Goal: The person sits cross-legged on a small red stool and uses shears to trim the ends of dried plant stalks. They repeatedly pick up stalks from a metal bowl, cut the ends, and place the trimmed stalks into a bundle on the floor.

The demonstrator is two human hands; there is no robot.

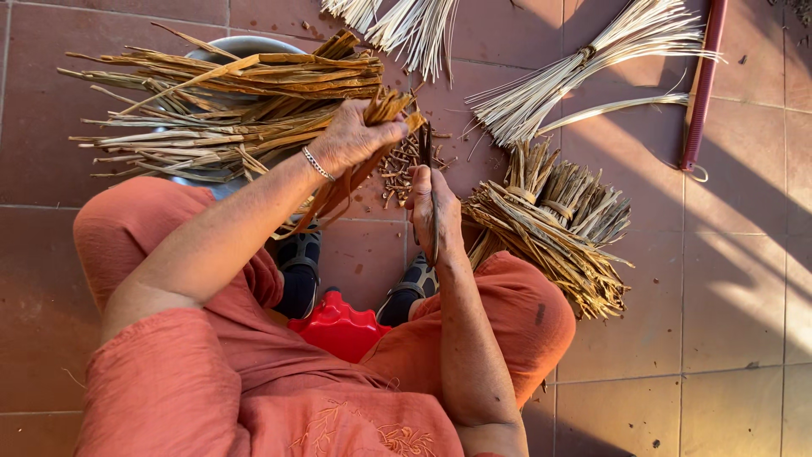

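Left hand [359, 135] clamps a fistful of dried leaf strips [228, 101] over the metal basin [241, 46]; I see my right hand [433, 211] wrapped around a dark blade [425, 144], pointed up at them, presumably to trim the ends.

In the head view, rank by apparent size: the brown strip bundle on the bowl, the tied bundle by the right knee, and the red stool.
1. Brown strip bundle, largest.
2. Tied bundle.
3. Red stool, mostly hidden, so unsure.

dried leaf strips [220, 101] | tan, bundled, fanned horizontally | knife [425, 148] | dark, upright
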